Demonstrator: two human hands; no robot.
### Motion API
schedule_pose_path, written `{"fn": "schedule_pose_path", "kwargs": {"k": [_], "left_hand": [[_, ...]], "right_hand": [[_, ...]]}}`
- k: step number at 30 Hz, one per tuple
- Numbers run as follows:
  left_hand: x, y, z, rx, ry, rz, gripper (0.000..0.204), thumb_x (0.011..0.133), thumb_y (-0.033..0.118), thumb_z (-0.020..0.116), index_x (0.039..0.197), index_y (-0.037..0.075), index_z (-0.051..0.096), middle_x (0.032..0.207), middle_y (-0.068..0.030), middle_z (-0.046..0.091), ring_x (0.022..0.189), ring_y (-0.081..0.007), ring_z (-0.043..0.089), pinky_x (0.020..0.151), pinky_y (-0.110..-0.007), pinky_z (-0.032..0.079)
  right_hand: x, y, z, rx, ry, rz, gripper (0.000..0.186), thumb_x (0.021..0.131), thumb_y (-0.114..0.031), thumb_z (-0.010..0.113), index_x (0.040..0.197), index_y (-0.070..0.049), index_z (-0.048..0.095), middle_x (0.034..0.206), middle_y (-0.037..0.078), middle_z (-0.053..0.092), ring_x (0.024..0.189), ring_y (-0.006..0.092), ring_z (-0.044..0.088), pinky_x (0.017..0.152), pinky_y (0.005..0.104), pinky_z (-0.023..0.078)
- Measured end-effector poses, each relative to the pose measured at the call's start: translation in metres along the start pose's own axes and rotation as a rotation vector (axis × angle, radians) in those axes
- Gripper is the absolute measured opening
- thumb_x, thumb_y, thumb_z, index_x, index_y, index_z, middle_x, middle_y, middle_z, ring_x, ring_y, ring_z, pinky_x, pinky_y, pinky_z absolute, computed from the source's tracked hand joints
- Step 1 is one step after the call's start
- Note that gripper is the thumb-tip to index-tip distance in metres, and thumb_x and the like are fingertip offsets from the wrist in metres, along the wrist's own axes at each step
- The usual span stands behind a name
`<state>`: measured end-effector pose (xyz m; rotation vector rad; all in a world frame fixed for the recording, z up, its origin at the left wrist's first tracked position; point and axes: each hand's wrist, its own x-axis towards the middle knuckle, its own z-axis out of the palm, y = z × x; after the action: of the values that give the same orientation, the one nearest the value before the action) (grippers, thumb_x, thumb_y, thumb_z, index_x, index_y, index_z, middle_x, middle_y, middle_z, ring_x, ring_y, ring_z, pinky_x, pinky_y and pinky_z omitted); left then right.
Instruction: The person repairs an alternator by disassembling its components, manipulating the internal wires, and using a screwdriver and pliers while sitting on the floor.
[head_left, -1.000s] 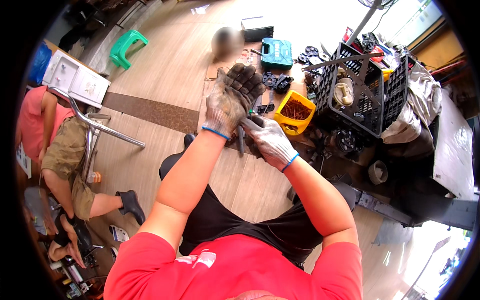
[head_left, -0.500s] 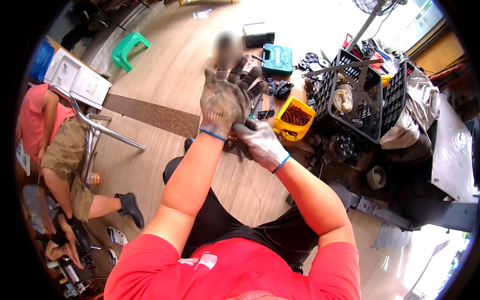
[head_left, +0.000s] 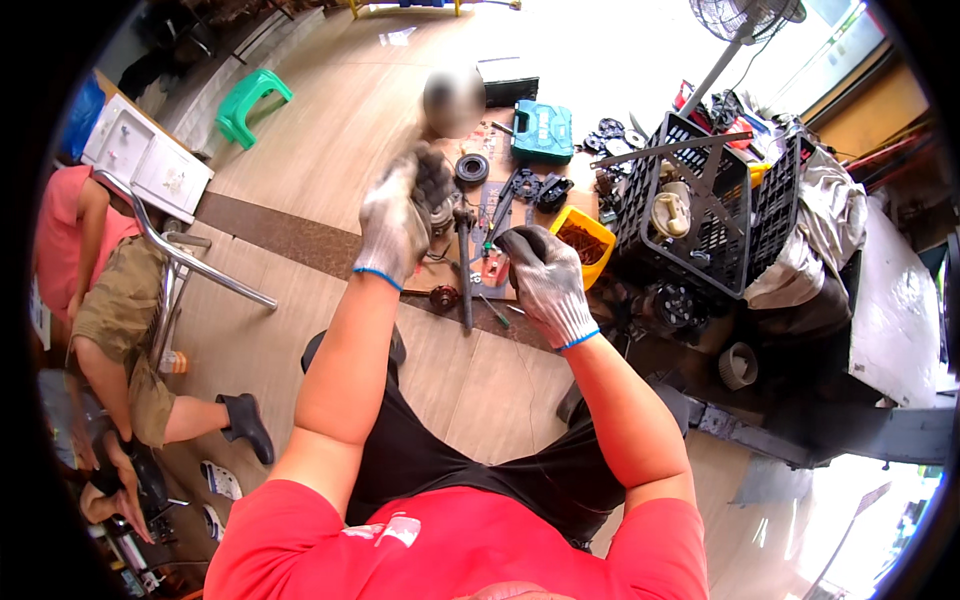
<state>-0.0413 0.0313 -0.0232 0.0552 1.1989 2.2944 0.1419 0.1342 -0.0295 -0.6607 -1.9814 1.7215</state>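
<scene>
My left hand (head_left: pixel 398 215), in a white knit glove with dark grey fingers and a blue cuff, is raised over the left edge of a cardboard sheet (head_left: pixel 483 205). Motion smears its bent fingers. To the right, my right hand (head_left: pixel 548 282) wears a matching glove, its fingers curled together with nothing visible in them. The hands are apart. Between them lies a dark hammer-like tool (head_left: pixel 465 265). A black ring-shaped part (head_left: pixel 472 168), a small reddish motor part (head_left: pixel 443 297) and a screwdriver (head_left: pixel 494 311) lie nearby on the sheet or at its edge.
Beyond my right hand stand a cut yellow container (head_left: pixel 568 217) of rusty screws or nails and a black crate (head_left: pixel 655 245). A teal tool case (head_left: pixel 542 132) lies farther back. At left are a metal tube frame (head_left: pixel 215 268), a green stool (head_left: pixel 236 108) and a seated person (head_left: pixel 130 290).
The right hand has let go of the left glove's wrist and moved right and down. My left hand has moved left and its spread fingers have bent. The tools between them are now uncovered.
</scene>
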Motion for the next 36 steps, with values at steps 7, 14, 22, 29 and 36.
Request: {"fn": "schedule_pose_path", "kwargs": {"k": [7, 14, 22, 29, 36], "left_hand": [[-0.057, -0.021, 0.016, 0.205, -0.409, -0.246, 0.032, 0.106, 0.019, 0.050, 0.127, -0.002, 0.062, 0.120, -0.0127, 0.068, 0.107, -0.0209, 0.067, 0.096, -0.033, 0.054], [-0.063, -0.010, 0.022, 0.209, -0.442, -0.323, 0.028, 0.101, 0.016, 0.062, 0.122, -0.002, 0.065, 0.116, -0.0107, 0.070, 0.103, -0.0170, 0.067, 0.093, -0.030, 0.055], [-0.053, -0.020, 0.016, 0.121, -0.150, -0.191, 0.017, 0.101, 0.015, 0.061, 0.106, 0.001, 0.069, 0.101, -0.0136, 0.073, 0.094, -0.0237, 0.070, 0.089, -0.036, 0.057], [-0.048, -0.013, 0.012, -0.033, -0.127, -0.194, 0.020, 0.102, 0.022, 0.059, 0.110, 0.005, 0.068, 0.095, -0.0119, 0.073, 0.089, -0.0267, 0.072, 0.082, -0.044, 0.059], [-0.053, -0.020, 0.020, 0.002, -0.122, -0.212, 0.020, 0.103, 0.023, 0.058, 0.110, 0.006, 0.067, 0.094, -0.0103, 0.073, 0.089, -0.0267, 0.072, 0.081, -0.043, 0.059]], "right_hand": [[-0.008, 0.012, 0.002, -0.125, -0.128, -0.037, 0.023, 0.095, -0.019, 0.064, 0.106, 0.000, 0.069, 0.095, 0.020, 0.070, 0.084, 0.0301, 0.069, 0.075, 0.0350, 0.053], [-0.007, 0.004, 0.008, -0.263, -0.175, -0.104, 0.022, 0.095, -0.020, 0.062, 0.107, -0.002, 0.069, 0.097, 0.021, 0.070, 0.090, 0.0379, 0.068, 0.077, 0.0387, 0.053], [-0.007, -0.008, 0.006, -0.354, -0.242, -0.023, 0.024, 0.096, -0.022, 0.063, 0.109, -0.003, 0.071, 0.098, 0.018, 0.071, 0.087, 0.0294, 0.068, 0.079, 0.0355, 0.052], [-0.004, -0.011, -0.016, -0.111, -0.513, 0.390, 0.036, 0.097, -0.031, 0.062, 0.121, -0.005, 0.068, 0.092, 0.012, 0.070, 0.080, 0.0170, 0.063, 0.073, 0.0291, 0.050], [-0.012, -0.018, -0.006, 0.588, -0.273, 0.596, 0.023, 0.101, -0.021, 0.059, 0.115, -0.006, 0.069, 0.092, 0.003, 0.068, 0.066, 0.0096, 0.062, 0.053, 0.0255, 0.048]]}}
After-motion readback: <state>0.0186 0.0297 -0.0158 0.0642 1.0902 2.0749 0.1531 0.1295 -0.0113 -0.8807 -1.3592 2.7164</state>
